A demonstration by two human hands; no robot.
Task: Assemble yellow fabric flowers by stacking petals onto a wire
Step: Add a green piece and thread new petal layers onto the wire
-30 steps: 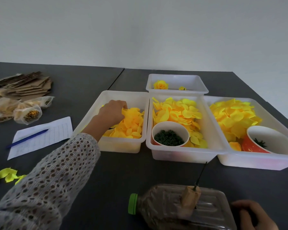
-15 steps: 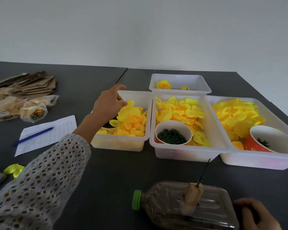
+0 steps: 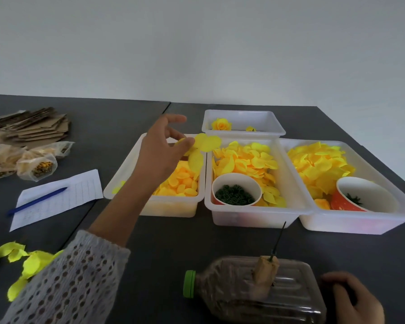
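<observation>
Head view: paper (image 3: 56, 199) beside bins (image 3: 154, 206).

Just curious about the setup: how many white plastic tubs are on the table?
4: left tub, middle tub, right tub in a row, small tub behind the middle one.

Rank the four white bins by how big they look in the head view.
1. Right bin, largest, though it is also near the camera.
2 and 3. Middle bin and left bin look alike; no ranking.
4. Far bin, smallest, but farthest, so true size is unsure.
</observation>
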